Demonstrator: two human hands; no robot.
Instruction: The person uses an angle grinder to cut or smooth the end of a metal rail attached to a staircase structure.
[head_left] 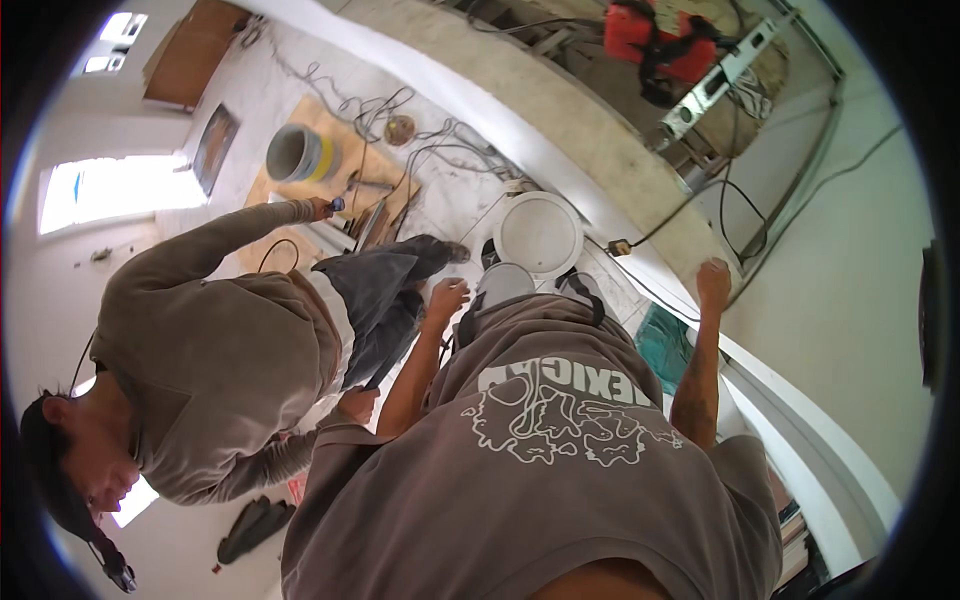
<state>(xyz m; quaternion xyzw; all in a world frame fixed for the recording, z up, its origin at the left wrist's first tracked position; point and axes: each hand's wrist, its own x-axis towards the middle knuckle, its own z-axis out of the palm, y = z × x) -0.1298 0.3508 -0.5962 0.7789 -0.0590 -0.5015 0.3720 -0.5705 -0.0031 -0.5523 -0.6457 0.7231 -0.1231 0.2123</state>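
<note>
My left hand (447, 298) hangs beside my left knee, its fingers loosely bent and apart, with nothing visible in it. My right hand (714, 284) is closed in a fist at the edge of the pale ledge (640, 190), near a dark cable; I see nothing in it. Between my knees and the ledge stands a round whitish bucket (538, 235), nearest to my left hand.
At my left a co-worker (220, 340) leans over, a small blue item (337, 205) in one hand. Beyond are a grey bucket with a yellow band (300, 155) on a board and tangled cables (450, 135). A spirit level (725, 80) and red tool (655, 45) lie past the ledge.
</note>
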